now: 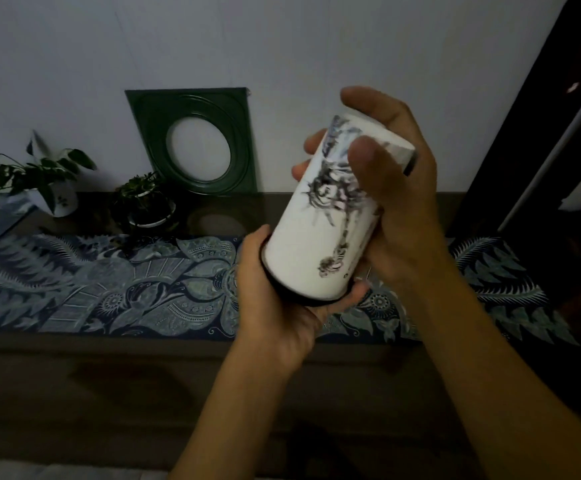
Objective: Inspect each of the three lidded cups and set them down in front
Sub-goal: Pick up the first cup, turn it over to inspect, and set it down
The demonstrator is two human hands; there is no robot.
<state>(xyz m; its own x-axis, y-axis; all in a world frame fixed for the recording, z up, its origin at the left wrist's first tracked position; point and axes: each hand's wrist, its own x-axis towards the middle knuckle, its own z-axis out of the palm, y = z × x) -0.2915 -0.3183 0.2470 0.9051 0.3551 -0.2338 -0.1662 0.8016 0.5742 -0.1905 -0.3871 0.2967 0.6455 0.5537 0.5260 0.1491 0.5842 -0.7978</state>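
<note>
A tall white cup (303, 244) with a dark ink drawing on its side is held tilted in the air above the table, its far end leaning right. Its near end has a dark rim, and that end sits in my left hand (275, 306), whose fingers curl under and around it. My right hand (396, 188) grips the upper part, thumb across the drawing and fingers wrapped behind. No other lidded cup is in view.
A blue patterned runner (116, 289) lies across the dark table (109, 382). Two potted plants (39, 181) (147, 202) stand at the back left. A green frame (195, 140) with an oval opening leans on the wall. A dark upright (524, 116) stands at right.
</note>
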